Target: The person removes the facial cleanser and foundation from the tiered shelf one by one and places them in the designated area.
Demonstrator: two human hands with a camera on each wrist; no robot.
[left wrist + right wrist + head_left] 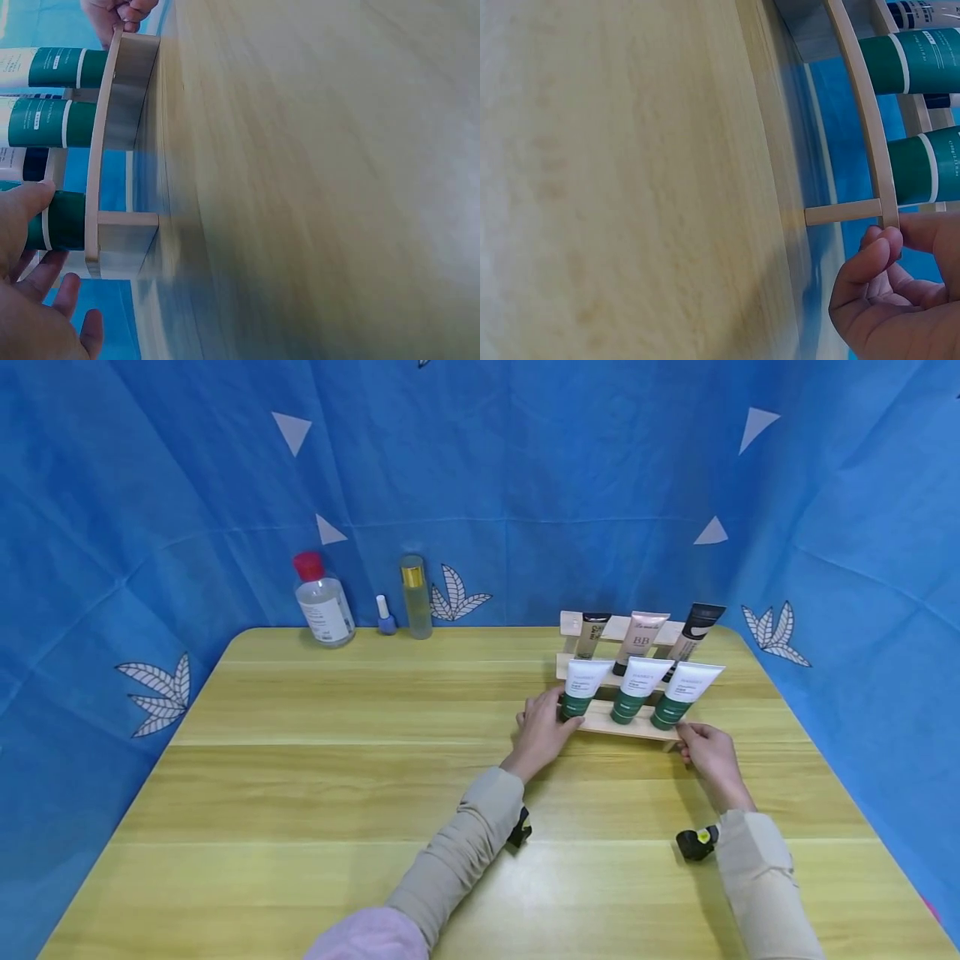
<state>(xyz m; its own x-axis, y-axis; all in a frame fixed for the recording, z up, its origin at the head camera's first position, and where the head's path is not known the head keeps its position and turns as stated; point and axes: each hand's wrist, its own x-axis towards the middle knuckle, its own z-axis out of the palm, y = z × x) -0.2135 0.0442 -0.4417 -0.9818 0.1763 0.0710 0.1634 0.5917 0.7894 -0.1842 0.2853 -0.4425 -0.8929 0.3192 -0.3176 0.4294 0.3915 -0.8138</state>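
Observation:
A tiered wooden display rack (617,721) stands at the right of the table. On its front step three white tubes with green lower ends stand cap-down: a left tube (585,685), a middle tube (636,687) and a right tube (682,695). My left hand (538,733) grips the left tube, thumb in front and fingers behind, as the left wrist view also shows. With thumb and index finger my right hand (711,756) pinches the front step's right end. Behind are a small dark tube (592,633), a pink BB tube (641,639) and a black-ended tube (693,631).
Along the table's back edge stand a clear bottle with a red cap (326,608), a small blue nail polish bottle (386,620) and a tall bottle with a gold band (417,602). A blue patterned cloth (480,460) hangs behind the wooden table (315,760).

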